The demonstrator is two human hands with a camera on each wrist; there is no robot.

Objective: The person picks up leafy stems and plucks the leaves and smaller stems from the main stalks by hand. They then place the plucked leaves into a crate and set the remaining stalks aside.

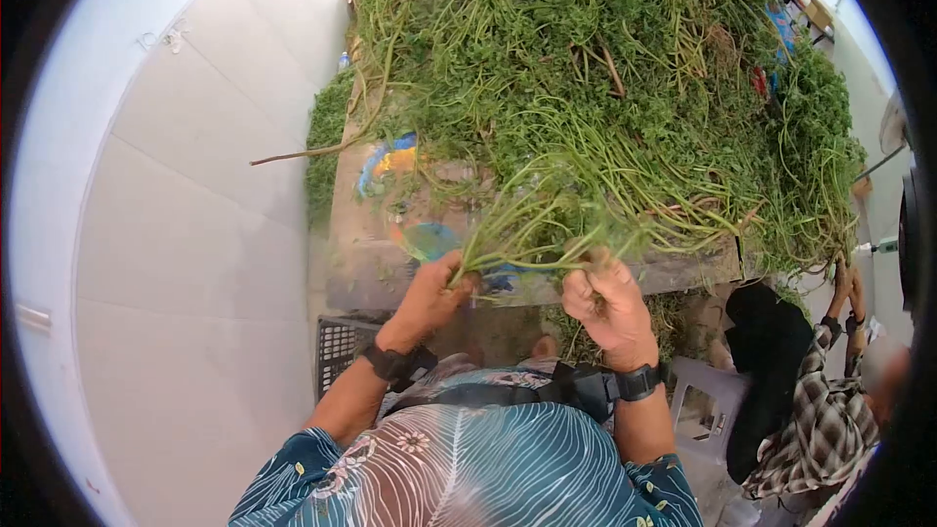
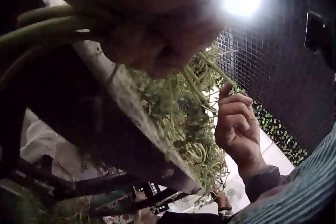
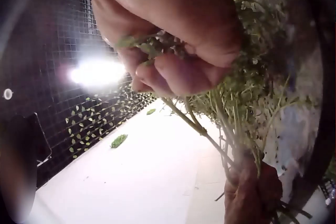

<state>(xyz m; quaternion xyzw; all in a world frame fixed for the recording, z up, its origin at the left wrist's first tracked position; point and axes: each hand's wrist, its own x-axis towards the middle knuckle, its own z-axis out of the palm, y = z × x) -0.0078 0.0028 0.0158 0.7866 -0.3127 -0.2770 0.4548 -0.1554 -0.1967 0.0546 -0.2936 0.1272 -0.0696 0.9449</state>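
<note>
My left hand [image 1: 427,304] grips a bunch of long green leafy stems [image 1: 508,224] near their cut ends, over the front edge of the table. In the right wrist view the stem ends poke out below that hand. Toward the right, my right hand [image 1: 607,304] has its fingers curled round a leafy sprig [image 3: 152,46] at the bunch's other side. Small leaves show between its fingers in the right wrist view. Several stems stretch between the two hands. Just beyond lies a large heap of the same greens [image 1: 586,68].
The heap covers most of the table [image 1: 356,244], whose worn top shows at left. A long brown stalk [image 1: 303,153] juts past the left edge. A black crate [image 1: 337,346] stands below left. At right are a grey plastic stool [image 1: 708,395] and another person in a checked shirt [image 1: 820,420].
</note>
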